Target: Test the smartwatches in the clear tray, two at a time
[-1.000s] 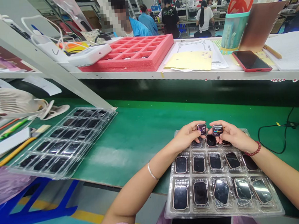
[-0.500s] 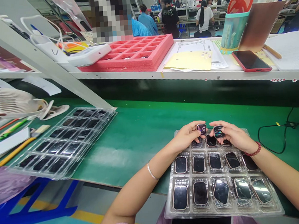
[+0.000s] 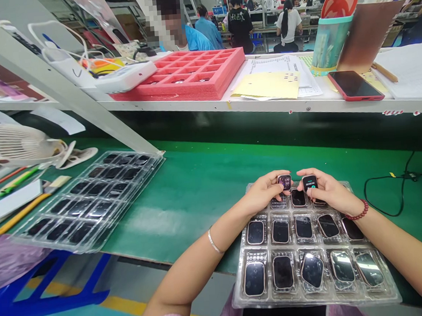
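Note:
My left hand (image 3: 267, 188) grips a smartwatch body (image 3: 285, 181) by its edges; the lit screen reads 09 38. In my right hand (image 3: 325, 186) is a second smartwatch body (image 3: 309, 182), its screen showing a row of zeros, with my thumb at its lower edge. Both watches are without straps and are held over the far rows of a clear plastic tray (image 3: 296, 244). Dark-screened watch bodies lie in the tray's pockets, such as a tilted one (image 3: 312, 270) in the nearest row. My hands partly cover the farthest row.
At left, another clear tray (image 3: 126, 217) holds dark watch bodies beside a white fan (image 3: 18, 142) and tools. A shelf (image 3: 265, 107) crosses the back with a red foam tray (image 3: 223, 80), papers, a phone (image 3: 356, 85) and a cup (image 3: 331, 43). A black cable (image 3: 382, 179) lies right. Other people sit beyond.
The screen of the watch in my right hand has switched to a row of zeros, and that watch has shifted slightly. My left hand keeps its place.

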The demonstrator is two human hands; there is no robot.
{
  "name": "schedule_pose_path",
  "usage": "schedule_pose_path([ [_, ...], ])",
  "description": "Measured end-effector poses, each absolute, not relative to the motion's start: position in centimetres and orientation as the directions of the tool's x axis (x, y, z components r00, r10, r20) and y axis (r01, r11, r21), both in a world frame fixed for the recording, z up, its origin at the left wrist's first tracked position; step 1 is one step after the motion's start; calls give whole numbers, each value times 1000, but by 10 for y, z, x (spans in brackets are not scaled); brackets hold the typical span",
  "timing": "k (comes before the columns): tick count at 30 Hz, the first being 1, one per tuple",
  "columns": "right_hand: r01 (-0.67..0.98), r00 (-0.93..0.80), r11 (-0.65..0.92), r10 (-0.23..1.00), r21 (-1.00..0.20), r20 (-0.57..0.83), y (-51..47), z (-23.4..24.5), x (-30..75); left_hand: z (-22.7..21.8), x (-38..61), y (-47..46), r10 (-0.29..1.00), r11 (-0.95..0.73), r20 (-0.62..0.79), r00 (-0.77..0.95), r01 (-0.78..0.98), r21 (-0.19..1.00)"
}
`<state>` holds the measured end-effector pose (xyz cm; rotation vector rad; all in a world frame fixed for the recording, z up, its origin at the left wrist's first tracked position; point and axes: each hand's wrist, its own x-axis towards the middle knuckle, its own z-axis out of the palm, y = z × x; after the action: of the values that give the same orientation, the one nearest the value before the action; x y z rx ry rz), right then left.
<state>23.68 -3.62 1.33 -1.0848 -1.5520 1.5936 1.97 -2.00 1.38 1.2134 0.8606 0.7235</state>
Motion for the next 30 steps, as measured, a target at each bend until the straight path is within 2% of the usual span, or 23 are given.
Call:
schedule_pose_path([
  [6,118,-473,-28,877,-993,-81,-37,17,238,13,20,-20,849,203,-168,500,-16,979],
  [22,73,-494,-82,863,-994,-107,-37,15,237,12,19,-19,850,208,-173,498,-15,978],
  [30,35,-520,-69,851,-997,-78,-37,15,238,11,19,-19,851,206,-161,501,-36,978],
])
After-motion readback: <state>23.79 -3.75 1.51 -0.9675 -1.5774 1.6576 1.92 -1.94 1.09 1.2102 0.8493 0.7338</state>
